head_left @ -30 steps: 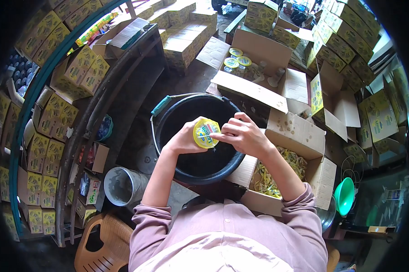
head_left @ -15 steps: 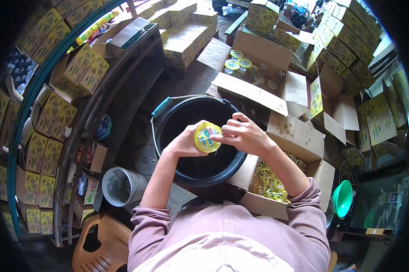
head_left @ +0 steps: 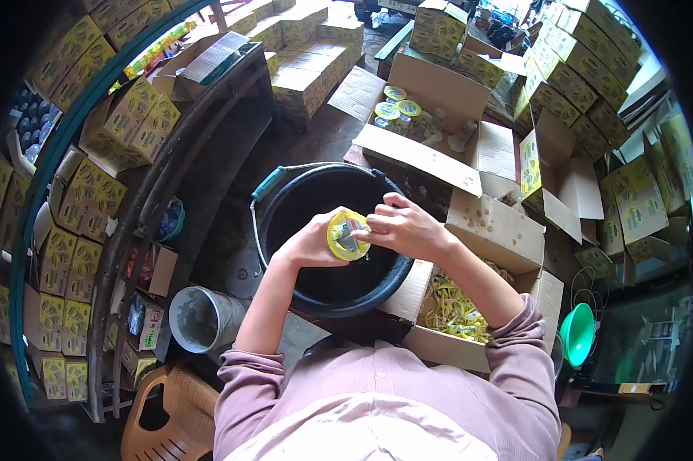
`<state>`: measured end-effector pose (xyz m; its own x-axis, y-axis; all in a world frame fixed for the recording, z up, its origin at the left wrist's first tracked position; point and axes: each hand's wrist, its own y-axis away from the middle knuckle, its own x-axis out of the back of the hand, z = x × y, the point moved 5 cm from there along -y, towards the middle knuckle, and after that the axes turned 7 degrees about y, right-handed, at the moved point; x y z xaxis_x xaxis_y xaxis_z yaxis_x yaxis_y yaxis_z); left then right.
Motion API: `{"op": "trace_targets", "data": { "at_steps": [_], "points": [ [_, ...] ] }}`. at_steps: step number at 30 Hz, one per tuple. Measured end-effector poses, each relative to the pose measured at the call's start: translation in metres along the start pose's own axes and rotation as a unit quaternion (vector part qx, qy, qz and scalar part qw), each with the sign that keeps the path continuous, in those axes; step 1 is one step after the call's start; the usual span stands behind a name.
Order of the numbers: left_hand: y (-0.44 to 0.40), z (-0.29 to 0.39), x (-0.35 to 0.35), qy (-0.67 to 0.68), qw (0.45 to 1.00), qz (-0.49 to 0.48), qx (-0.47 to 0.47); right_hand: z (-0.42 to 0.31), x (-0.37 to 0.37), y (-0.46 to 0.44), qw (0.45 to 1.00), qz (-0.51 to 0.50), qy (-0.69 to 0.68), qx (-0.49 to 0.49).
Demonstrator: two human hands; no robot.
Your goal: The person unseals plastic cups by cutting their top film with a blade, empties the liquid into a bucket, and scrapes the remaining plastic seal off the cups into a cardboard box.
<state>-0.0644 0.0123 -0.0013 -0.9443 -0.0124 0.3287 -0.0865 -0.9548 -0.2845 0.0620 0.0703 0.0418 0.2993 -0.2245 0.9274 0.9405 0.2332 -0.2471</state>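
Note:
Over the black bucket (head_left: 281,288), my left hand (head_left: 312,242) is wrapped round a cup (head_left: 345,234) with a yellow printed lid that faces up. The fingers of my right hand (head_left: 396,229) are bent together at the lid's right side; a small dark thing shows between them, too small to name. The lid looks creased near its middle. Below my right forearm, an open carton (head_left: 542,307) holds a tangle of yellow strips (head_left: 458,311). Several yellow-lidded cups (head_left: 396,107) stand in another open carton (head_left: 419,159) beyond the bucket.
A grey bucket (head_left: 227,321) and a brown plastic chair (head_left: 181,407) are at the lower left. Stacked cartons (head_left: 77,269) fill the left shelves. On the right are an open carton (head_left: 573,184), a green bowl (head_left: 577,334) and more stacked cartons (head_left: 565,77).
The cup's lid shows a crease and its print is more crumpled than before. Both hands have stayed at the cup, with only small finger movements. The whole view has shifted slightly.

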Motion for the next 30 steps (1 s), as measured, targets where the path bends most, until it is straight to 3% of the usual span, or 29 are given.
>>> {"op": "trace_targets", "data": {
  "at_steps": [2,8,15,21,30],
  "points": [
    [0.001,-0.004,0.0,-0.007,1.0,-0.008,0.007,-0.005,-0.004,-0.005,0.998,0.057,0.028,0.019],
    [0.001,-0.006,0.0,-0.012,1.0,-0.011,0.021,-0.002,-0.017,-0.001,1.0,-0.024,0.015,0.009],
    [0.0,-0.015,0.0,-0.05,0.998,-0.007,0.023,0.016,-0.006,0.026,0.999,0.007,0.046,-0.02],
    [0.008,-0.027,-0.003,-0.244,0.964,-0.011,0.104,0.005,0.014,0.081,0.974,0.078,-0.01,-0.211],
    [0.013,-0.046,-0.013,-0.468,0.861,-0.072,0.186,-0.09,0.016,0.177,0.829,0.17,-0.116,-0.52]
  ]
}}
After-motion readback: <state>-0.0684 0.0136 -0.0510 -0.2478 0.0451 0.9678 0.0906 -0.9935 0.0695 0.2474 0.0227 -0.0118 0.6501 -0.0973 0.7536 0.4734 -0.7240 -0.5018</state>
